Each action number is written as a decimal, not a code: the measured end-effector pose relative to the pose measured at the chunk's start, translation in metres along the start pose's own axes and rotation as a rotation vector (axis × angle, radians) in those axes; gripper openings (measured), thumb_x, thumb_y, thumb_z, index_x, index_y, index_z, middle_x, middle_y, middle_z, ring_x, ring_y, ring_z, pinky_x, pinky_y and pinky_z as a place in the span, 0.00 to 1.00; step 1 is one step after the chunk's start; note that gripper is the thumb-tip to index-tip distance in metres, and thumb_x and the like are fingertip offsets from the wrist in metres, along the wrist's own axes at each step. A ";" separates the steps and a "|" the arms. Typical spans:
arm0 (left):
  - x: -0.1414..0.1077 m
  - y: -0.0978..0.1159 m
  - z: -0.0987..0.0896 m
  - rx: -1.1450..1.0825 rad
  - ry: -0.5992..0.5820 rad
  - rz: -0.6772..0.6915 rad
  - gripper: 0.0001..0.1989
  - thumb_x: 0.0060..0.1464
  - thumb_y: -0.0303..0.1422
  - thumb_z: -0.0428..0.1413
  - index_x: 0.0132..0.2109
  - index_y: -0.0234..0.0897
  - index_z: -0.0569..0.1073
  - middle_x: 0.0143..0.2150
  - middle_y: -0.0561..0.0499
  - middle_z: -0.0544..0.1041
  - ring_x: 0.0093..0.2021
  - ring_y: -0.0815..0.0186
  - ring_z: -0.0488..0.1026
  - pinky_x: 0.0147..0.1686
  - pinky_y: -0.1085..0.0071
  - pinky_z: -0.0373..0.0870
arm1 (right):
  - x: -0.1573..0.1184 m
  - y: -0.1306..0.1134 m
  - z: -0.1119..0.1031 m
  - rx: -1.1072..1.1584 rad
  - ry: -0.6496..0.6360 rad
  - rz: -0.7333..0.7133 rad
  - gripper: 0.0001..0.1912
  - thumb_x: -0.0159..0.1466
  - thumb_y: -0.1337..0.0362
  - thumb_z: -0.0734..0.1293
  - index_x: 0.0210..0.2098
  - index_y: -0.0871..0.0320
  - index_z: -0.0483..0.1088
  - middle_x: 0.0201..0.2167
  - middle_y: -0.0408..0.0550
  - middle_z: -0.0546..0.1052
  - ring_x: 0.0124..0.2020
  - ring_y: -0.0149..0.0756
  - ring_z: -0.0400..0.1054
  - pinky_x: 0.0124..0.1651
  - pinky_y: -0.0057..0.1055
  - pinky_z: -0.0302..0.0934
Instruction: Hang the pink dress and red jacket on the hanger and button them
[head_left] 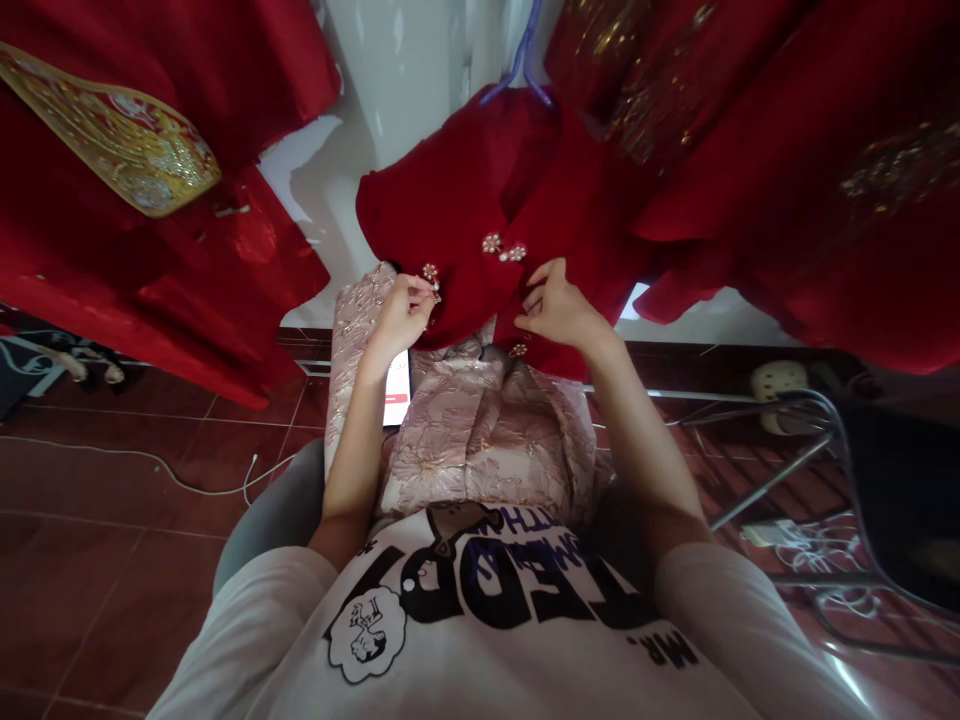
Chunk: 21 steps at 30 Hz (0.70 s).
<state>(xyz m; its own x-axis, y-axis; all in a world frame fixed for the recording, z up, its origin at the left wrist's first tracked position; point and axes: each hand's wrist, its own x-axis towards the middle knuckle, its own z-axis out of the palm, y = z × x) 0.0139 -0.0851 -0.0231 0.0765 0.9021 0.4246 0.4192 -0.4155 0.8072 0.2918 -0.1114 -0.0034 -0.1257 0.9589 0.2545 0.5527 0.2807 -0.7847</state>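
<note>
A red jacket [457,215] hangs in front of me on a purple hanger [517,60]. Two flower-shaped clasps [504,248] sit at its middle, touching or nearly so. With bent fingers, my left hand [405,315] pinches another flower clasp [431,285] at the jacket's lower left front. On the other side, my right hand [561,308] has its fingers curled at the jacket's front panel; its fingertips are partly hidden. Just below its thumb hangs a lower flower clasp [518,350].
Pink brocade fabric [480,430] covers my lap, with a lit phone [397,390] by my left forearm. Red embroidered garments [150,160] hang at both sides. A metal-framed chair [832,430], a pale clog [780,390] and coiled cables [817,550] lie to the right.
</note>
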 end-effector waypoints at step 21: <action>-0.001 0.012 0.011 -0.076 0.014 -0.011 0.12 0.61 0.20 0.55 0.49 0.38 0.74 0.46 0.46 0.81 0.44 0.65 0.81 0.45 0.71 0.79 | -0.014 -0.074 0.005 0.486 -0.361 -0.086 0.29 0.54 0.52 0.81 0.42 0.53 0.62 0.38 0.43 0.74 0.30 0.31 0.71 0.27 0.31 0.71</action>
<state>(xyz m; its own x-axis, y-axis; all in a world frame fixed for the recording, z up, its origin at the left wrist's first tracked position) 0.0284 -0.0896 -0.0187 0.0595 0.9053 0.4205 0.3500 -0.4135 0.8406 0.2484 -0.1454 0.0488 -0.4713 0.8617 0.1879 0.0998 0.2638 -0.9594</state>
